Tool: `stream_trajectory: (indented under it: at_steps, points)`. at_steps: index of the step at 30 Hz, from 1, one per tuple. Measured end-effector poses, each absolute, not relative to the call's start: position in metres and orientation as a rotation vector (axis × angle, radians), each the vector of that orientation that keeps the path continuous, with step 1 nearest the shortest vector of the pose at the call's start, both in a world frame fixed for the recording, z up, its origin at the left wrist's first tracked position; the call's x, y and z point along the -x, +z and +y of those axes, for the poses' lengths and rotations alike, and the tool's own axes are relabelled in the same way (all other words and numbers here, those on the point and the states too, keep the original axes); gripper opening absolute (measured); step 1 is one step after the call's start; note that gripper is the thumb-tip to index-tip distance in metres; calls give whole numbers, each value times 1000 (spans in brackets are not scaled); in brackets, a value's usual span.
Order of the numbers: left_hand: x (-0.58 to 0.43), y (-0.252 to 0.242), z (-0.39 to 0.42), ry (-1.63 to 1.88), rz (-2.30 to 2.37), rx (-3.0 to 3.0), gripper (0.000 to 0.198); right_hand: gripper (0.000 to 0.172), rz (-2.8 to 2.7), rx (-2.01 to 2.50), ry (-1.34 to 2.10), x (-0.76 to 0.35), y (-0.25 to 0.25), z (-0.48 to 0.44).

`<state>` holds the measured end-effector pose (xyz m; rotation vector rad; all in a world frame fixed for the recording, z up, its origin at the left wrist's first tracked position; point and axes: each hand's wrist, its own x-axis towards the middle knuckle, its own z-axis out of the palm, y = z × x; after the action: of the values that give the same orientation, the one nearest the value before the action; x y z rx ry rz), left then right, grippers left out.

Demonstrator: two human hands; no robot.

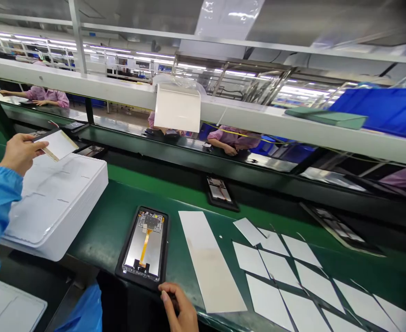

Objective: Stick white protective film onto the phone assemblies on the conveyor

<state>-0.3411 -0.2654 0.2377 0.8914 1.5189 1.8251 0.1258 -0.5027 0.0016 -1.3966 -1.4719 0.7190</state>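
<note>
Left hand (20, 151) pinches a white piece (61, 144), unplaced I judge, while right hand (181, 310), grip unclear, meets the open device (151, 251).

Left hand (22, 152) high, right (180, 309) low

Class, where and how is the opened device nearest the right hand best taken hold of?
Probably by the long edges of its black rim, coming in from both sides. The device lies flat, its circuit board and orange ribbon exposed on top, and the rim surrounds them.
</note>
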Motion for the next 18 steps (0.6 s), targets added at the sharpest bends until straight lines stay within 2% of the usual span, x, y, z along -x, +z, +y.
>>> stream_trajectory:
  at_steps: [4,7,9,12,15,18]
  points:
    - [276,220,-334,1762,1292,-987,47,19,-1621,1276,670,-123,24,-500]
    - [198,171,-384,1491,1136,-798,57,16,-1667,1189,531,-119,40,-497]
    - [147,130,-409,1284,1041,-635,51,21,-1716,1135,402,-118,48,-497]
    - [89,80,-431,1133,1011,-493,29,30,-1842,1105,227,-124,55,-501]
    - [61,58,-440,1108,1005,-418,18,29,-1979,1113,193,-134,58,-510]
    - [53,57,-443,1118,961,-388,16,25,-2029,1133,167,-141,55,-520]
